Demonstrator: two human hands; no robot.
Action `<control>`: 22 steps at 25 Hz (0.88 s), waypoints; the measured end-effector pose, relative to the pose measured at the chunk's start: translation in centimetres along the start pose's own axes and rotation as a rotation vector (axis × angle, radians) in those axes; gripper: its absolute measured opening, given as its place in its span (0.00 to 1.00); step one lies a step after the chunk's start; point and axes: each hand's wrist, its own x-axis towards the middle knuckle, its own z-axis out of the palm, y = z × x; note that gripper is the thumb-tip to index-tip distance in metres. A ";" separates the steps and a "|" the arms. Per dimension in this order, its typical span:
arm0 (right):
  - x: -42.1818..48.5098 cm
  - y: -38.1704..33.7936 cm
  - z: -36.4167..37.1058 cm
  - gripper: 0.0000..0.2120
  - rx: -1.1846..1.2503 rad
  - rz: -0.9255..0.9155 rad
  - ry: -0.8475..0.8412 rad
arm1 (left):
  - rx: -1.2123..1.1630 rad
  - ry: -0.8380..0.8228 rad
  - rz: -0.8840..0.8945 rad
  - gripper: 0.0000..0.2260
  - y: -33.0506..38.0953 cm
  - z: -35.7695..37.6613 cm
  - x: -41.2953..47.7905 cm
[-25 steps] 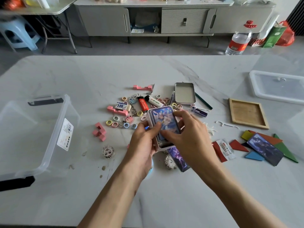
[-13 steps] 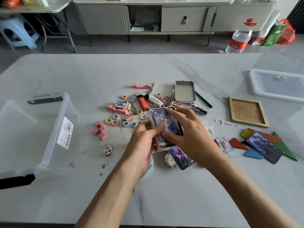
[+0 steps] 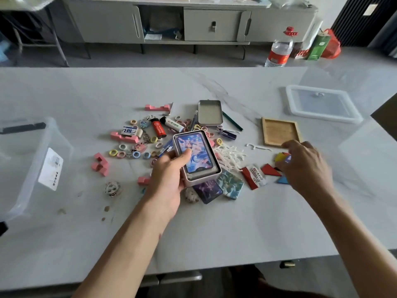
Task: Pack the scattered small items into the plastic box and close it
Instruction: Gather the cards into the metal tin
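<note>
While left hand (image 3: 169,176) grips card tin (image 3: 200,181), right hand (image 3: 305,166) curls over tangram pieces (image 3: 270,170); grasp unclear.

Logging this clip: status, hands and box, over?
Left hand grips small silver metal tin of picture cards. Right hand over coloured flat puzzle pieces, grip unclear. Clear plastic box open, clear lid apart at far right. Path looks free.

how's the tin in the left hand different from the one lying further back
The held tin has a picture card in it; the far tin is empty. The left hand grips the held tin, tilted; the far tin lies flat on the table, untouched. Both are silvery rounded rectangles.
</note>
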 end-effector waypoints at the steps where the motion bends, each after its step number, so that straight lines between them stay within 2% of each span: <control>1: 0.2 1.7 0.0 0.22 -0.086 0.071 -0.062 | -0.004 0.002 0.002 0.10 0.0 0.1 -0.2; 4: 0.6 4.1 0.7 0.25 -0.192 0.151 -0.183 | -0.007 0.013 0.011 0.11 0.0 0.7 -0.4; 9: 1.4 4.6 1.4 0.27 -0.179 0.135 -0.162 | -0.018 -0.004 0.038 0.06 -0.3 1.5 0.0; 11: 1.4 4.5 1.0 0.26 -0.075 0.147 -0.138 | -0.024 0.016 0.044 0.06 -0.2 1.5 -0.1; 15: 0.5 2.4 -0.6 0.14 0.248 0.018 0.001 | -0.076 0.115 0.087 0.05 0.6 0.6 0.1; 18: -1.7 -3.0 0.1 0.13 0.592 -0.140 -0.214 | -0.124 0.204 0.104 0.08 1.2 -0.5 0.5; 20: -3.1 -6.3 2.2 0.17 0.544 -0.208 -0.349 | -0.151 0.241 0.101 0.08 1.5 -1.3 0.7; 22: -4.1 -8.3 3.7 0.22 0.454 -0.220 -0.359 | -0.173 0.254 0.101 0.04 1.7 -2.0 1.0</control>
